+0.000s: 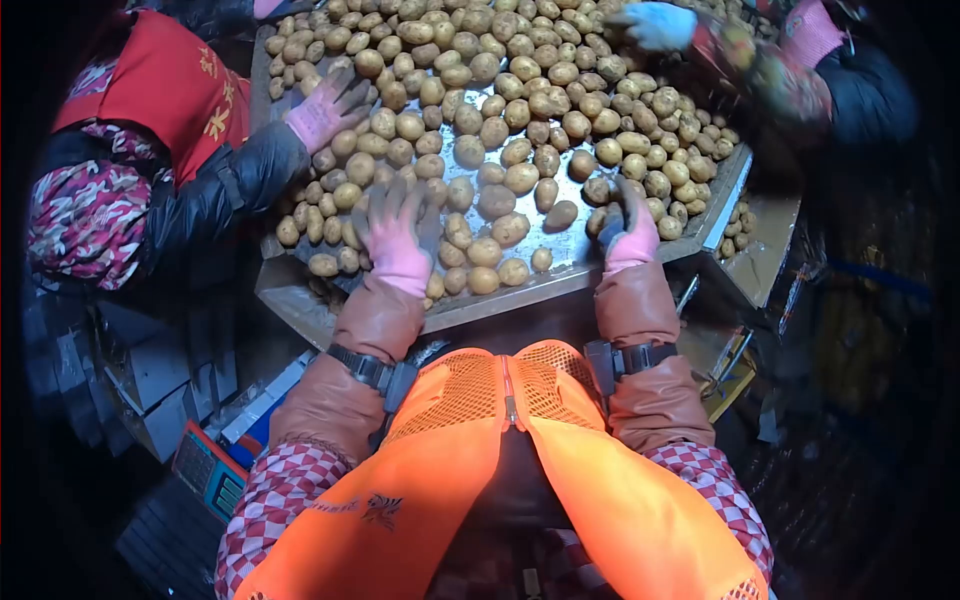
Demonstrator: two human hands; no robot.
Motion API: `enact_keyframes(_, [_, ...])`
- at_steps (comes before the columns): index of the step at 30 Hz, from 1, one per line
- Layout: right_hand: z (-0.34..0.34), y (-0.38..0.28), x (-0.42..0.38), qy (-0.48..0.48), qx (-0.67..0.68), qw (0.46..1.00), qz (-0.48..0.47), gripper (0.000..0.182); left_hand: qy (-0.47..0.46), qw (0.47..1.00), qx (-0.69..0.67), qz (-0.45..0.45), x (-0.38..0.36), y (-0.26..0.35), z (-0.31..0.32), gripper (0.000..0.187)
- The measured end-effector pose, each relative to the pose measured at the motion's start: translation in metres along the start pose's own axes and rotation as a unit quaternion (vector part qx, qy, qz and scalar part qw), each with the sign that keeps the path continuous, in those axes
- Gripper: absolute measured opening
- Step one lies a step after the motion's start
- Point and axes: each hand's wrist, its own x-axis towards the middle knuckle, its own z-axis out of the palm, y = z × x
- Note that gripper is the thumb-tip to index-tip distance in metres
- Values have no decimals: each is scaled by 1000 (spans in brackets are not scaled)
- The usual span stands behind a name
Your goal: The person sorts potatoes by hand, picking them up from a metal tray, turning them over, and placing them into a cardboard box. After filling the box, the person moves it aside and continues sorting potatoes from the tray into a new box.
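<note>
Potatoes (510,229) fill the frame's centre and top, apparently being handled loose. The left hand (398,232) spreads its fingers over several; I cannot tell whether the right hand's (632,240) fingers pinch any. Shifting them calls for low fingers. Bare table (577,244) shows between, its edge (530,291) below.

Potatoes (483,251) by the heap here, well over a hundred and too crowded for me to number exactly, all on one desk (540,291). The person working nearest has two gloved hands, one left hand (396,228) and one right hand (630,230), plus two dark wrist straps (362,368) and one orange vest (600,490). One co-worker's pink-gloved hand (333,110) shows at the left, with one red apron (180,90); at the far right I make out one whitish glove (655,26) and one pink glove (810,36).
</note>
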Motion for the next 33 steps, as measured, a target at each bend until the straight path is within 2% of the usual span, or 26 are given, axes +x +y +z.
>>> enact_keyframes(1, [2, 10, -6, 57, 91, 994, 36, 40, -1, 999, -31, 22, 16, 4, 1, 48])
enact_keyframes(3, [-8, 28, -6, 155, 37, 987, -3, 39, -2, 993, -95, 65, 49, 9, 12, 45])
enact_keyframes(5, [-27, 42, -2, 200, 105, 971, 81, 38, -22, 991, -124, 41, 88, 6, 31, 49])
enact_keyframes(6, [-38, 46, 9, 204, 71, 974, 67, 35, -33, 990, -137, 26, 99, 10, 30, 51])
enact_keyframes(8, [-33, 50, 6, 115, -13, 993, -7, 37, -71, 997, 10, 22, 90, 39, 31, 56])
enact_keyframes(9, [-26, 31, 7, 69, -53, 995, -44, 38, -89, 992, 85, 21, 86, 50, 28, 59])
enact_keyframes(11, [-2, -2, 5, -22, -130, 984, -117, 41, -152, 985, 43, 66, 77, 45, 26, 65])
enact_keyframes(13, [33, -20, -16, -37, -299, 943, -139, 47, -190, 977, 23, 91, 59, 35, 15, 65])
enact_keyframes(15, [47, -32, -37, -115, -184, 967, -131, 49, -195, 976, -3, 101, 37, 18, 3, 64])
enact_keyframes(16, [35, -58, -37, -140, -197, 956, -166, 44, -201, 975, 2, 95, 26, 13, -4, 63])
enact_keyframes(19, [10, -55, -39, -168, -46, 969, -176, 40, -171, 981, 9, 86, -4, -9, -15, 64])
enact_keyframes(20, [15, -26, -38, -105, 47, 974, -193, 30, -153, 984, 10, 86, -14, -19, -18, 64])
enact_keyframes(21, [5, -13, -40, -87, 84, 986, -110, 25, -161, 985, 11, 60, -23, -29, -21, 63])
enact_keyframes(23, [-20, -20, -26, -84, 72, 993, 48, 27, -176, 984, 13, 9, -39, -44, -27, 60])
enact_keyframes(24, [-24, -11, -6, -76, -29, 996, -29, 29, -142, 988, 48, 22, -42, -44, -31, 58])
enact_keyframes(25, [-28, -20, 7, -64, -121, 986, -100, 35, -118, 991, 59, -11, -43, -41, -31, 57])
enact_keyframes(27, [-10, -28, 23, -110, -207, 967, -99, 48, -65, 990, 89, -82, -51, -28, -21, 57])
enact_keyframes(28, [5, -37, 27, -182, -287, 938, -73, 51, -15, 997, 5, -70, -51, -33, 0, 57])
enact_keyframes(29, [20, -46, 31, -249, -365, 896, -46, 54, -94, 993, -21, -71, -40, -12, -20, 56])
enact_keyframes(30, [36, -40, 37, -278, -385, 880, -26, 61, -69, 997, 17, -7, -48, -3, -5, 56])
enact_keyframes(33, [25, -51, 48, -297, -349, 887, -52, 55, -164, 958, -44, 232, -29, 12, -37, 55])
